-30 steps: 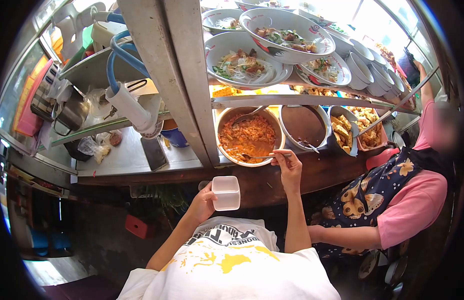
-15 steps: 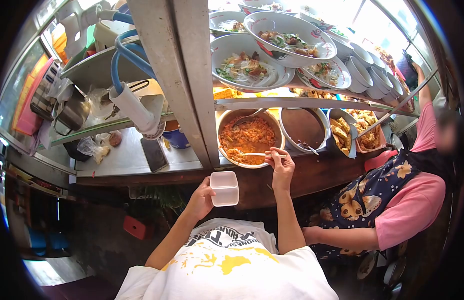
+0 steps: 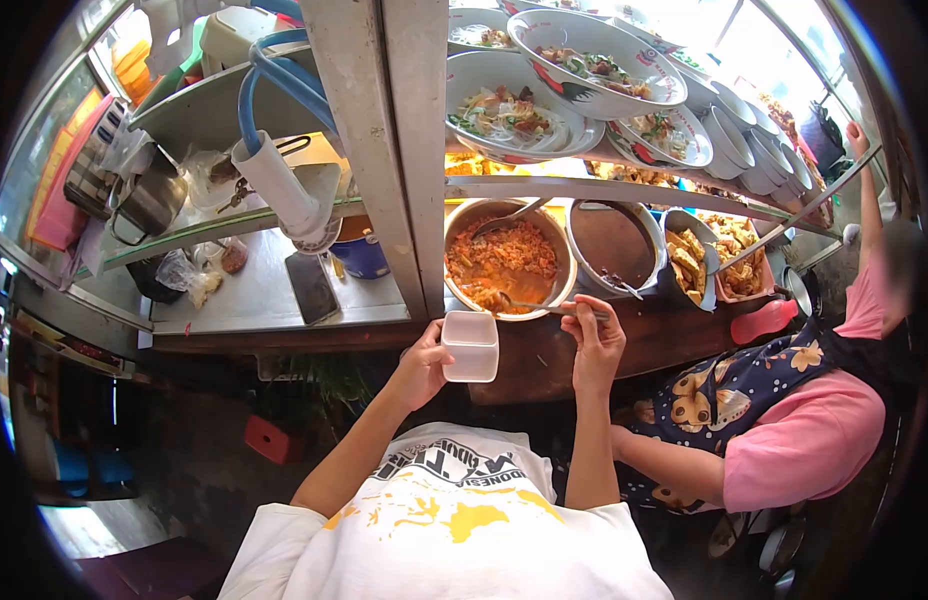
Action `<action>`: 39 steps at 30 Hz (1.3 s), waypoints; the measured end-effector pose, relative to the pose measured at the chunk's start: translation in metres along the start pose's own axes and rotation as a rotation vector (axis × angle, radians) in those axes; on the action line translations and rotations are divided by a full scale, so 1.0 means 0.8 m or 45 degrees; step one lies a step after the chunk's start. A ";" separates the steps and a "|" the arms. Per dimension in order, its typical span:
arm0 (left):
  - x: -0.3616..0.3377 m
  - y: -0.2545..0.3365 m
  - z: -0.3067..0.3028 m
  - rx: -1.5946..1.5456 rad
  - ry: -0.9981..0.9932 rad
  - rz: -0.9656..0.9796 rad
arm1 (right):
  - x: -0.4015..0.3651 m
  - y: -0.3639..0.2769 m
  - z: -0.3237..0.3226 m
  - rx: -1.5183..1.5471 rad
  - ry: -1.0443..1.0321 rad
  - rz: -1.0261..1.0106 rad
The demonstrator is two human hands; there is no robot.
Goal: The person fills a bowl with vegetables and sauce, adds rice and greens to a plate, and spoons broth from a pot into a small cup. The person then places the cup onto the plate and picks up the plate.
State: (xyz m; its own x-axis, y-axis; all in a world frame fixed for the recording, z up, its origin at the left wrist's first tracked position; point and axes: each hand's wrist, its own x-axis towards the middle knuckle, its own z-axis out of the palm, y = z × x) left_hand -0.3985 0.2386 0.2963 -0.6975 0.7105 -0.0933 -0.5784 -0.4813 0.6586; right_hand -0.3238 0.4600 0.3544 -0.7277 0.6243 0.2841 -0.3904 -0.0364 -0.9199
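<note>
Nearest I see the left hand [image 3: 421,368], its fingers closed on the side of an open white box [image 3: 471,347], which is held up before the brown tabletop [image 3: 674,335]; beside it, the right hand [image 3: 596,345] has its fingers pinched on the handle of a spoon [image 3: 544,306], whose tip is in the red food [image 3: 509,255], near the front rim of its pot [image 3: 571,268]; just to the right stands a pot of dark sauce [image 3: 611,245]; higher and behind, bowls [image 3: 652,60] with noodles are stacked on a shelf.
</note>
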 end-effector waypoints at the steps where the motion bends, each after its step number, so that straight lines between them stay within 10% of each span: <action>1: 0.003 -0.001 0.003 -0.006 -0.009 -0.004 | -0.006 -0.004 -0.001 -0.034 -0.038 0.002; 39: 0.010 -0.008 -0.001 -0.098 0.125 -0.013 | 0.056 0.051 0.022 -0.637 -0.184 -0.228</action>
State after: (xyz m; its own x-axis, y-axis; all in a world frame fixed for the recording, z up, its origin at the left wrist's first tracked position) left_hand -0.4009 0.2467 0.2910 -0.7274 0.6636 -0.1747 -0.6136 -0.5151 0.5985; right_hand -0.3821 0.4726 0.3342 -0.7585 0.4717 0.4497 -0.2252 0.4578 -0.8601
